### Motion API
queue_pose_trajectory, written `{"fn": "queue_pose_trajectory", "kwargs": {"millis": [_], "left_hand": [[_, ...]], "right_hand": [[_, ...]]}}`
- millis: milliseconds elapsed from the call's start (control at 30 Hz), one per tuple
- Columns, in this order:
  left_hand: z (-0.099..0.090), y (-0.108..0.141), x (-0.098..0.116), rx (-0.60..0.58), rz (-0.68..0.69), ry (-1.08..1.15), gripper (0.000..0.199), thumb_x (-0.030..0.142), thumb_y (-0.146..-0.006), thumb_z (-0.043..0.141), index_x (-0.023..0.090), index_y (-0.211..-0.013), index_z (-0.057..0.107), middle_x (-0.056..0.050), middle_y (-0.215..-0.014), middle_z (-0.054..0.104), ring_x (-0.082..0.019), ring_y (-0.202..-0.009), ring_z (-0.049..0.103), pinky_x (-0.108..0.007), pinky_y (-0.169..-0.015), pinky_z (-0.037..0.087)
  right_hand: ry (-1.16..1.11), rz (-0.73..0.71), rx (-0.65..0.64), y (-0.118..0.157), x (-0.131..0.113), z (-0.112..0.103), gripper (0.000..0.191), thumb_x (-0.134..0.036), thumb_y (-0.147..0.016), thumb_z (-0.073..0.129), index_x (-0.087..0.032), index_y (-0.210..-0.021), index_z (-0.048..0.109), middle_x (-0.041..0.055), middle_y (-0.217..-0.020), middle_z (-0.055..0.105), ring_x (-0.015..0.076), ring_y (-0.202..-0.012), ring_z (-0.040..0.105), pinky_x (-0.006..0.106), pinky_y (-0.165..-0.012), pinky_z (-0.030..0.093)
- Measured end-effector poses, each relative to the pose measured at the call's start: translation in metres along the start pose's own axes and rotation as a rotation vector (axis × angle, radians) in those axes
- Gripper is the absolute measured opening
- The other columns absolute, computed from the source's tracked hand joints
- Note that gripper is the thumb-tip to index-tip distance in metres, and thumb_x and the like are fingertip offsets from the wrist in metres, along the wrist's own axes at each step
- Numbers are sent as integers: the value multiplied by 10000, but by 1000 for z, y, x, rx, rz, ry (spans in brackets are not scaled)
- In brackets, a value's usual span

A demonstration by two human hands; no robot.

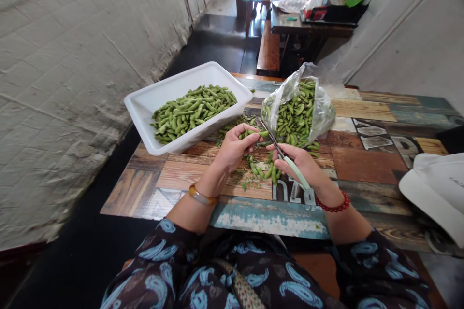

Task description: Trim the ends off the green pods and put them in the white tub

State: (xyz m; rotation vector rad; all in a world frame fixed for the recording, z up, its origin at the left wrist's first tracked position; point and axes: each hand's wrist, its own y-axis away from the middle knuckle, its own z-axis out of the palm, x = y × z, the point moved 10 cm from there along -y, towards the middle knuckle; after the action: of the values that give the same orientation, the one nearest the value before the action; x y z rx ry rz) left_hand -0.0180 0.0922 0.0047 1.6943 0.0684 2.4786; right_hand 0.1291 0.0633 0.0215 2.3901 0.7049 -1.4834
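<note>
In the head view, the left grip (235,147) pinches at least one plump green bean pod (264,133) between the white rectangular plastic tub (203,136) and the clear plastic bag (324,123). The right grip (304,160) is closed around pale-green-handled metal scissors (297,172), above the patchwork wood-patterned bench (366,164). The blades sit near the left grip; a slipping pod or misaimed cut could nick it. Bumping the bag could spill its contents.

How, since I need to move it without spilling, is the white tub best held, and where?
Probably by the rim of the white tub, at both short ends, from left and right: the walls slope in beneath it, and pods lie heaped between.
</note>
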Motion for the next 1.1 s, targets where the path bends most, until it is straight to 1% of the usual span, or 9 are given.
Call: {"fn": "queue_pose_trajectory", "kwargs": {"millis": [467, 667, 767, 833, 867, 900, 967, 1033, 1100], "left_hand": [[1, 1, 0, 3, 12, -5, 343, 367, -669, 828, 148, -835, 624, -15, -699, 701, -40, -453, 454, -167, -433, 292], [1, -1, 1, -1, 12, 63, 303, 313, -678, 812, 144, -834, 614, -16, -672, 689, -44, -469, 471, -154, -433, 314], [4, -2, -2, -61, -42, 168, 280, 286, -677, 778, 154, -806, 567, -30, -768, 702, -73, -552, 570, -154, -445, 375], [5, -1, -3, -80, -91, 200, 271, 258, -669, 750, 166, -808, 537, -40, -872, 713, -100, -656, 644, -170, -509, 463], [5, 0, -1, -77, -102, 204, 270, 249, -668, 739, 172, -817, 528, -30, -880, 707, -108, -693, 662, -182, -548, 498], [4, 0, 3, -71, -99, 199, 269, 249, -670, 733, 179, -823, 522, -9, -837, 688, -108, -695, 663, -189, -567, 512], [5, 0, 19, -60, -39, 156, 264, 285, -701, 729, 191, -813, 508, 39, -686, 596, -86, -602, 610, -182, -521, 480], [5, -4, 48, -46, 79, 27, 268, 346, -768, 710, 198, -782, 487, 61, -594, 495, -57, -483, 489, -179, -437, 383], [-1, -10, 87, 25, 263, -213, 244, 370, -838, 670, 205, -795, 496, 54, -591, 482, -57, -470, 436, -202, -431, 339]], "right_hand": [[10, -2, 42, 0, -3, 1, 358, -449, -929, 566, -181, -1153, 646, 20, -829, 598, 137, -657, 566, 249, -562, 481], [8, 0, 77, -2, 1, -1, 393, -472, -892, 620, -174, -1146, 662, 22, -813, 618, 130, -593, 563, 254, -515, 487], [-49, 30, 148, -3, 7, -11, 428, -511, -881, 625, -169, -1135, 660, 9, -790, 602, 109, -522, 539, 253, -479, 487], [-110, 57, 202, -3, 12, -20, 469, -555, -871, 622, -174, -1143, 652, -7, -775, 577, 95, -489, 530, 244, -450, 482], [-148, 62, 222, -3, 14, -23, 509, -582, -850, 639, -171, -1151, 646, -11, -773, 570, 93, -484, 528, 240, -436, 483], [-182, 64, 244, -2, 15, -27, 543, -603, -833, 649, -167, -1157, 643, -13, -775, 563, 91, -487, 528, 238, -432, 488], [-208, 65, 289, -1, 17, -36, 579, -627, -808, 669, -160, -1148, 649, -11, -786, 559, 82, -486, 518, 230, -428, 491], [-227, 41, 314, 0, 16, -41, 576, -630, -809, 670, -162, -1143, 653, -5, -803, 564, 73, -483, 516, 217, -417, 479], [-230, 11, 331, 2, 13, -45, 549, -620, -824, 662, -170, -1140, 658, -3, -804, 567, 70, -489, 517, 206, -417, 478]]}}
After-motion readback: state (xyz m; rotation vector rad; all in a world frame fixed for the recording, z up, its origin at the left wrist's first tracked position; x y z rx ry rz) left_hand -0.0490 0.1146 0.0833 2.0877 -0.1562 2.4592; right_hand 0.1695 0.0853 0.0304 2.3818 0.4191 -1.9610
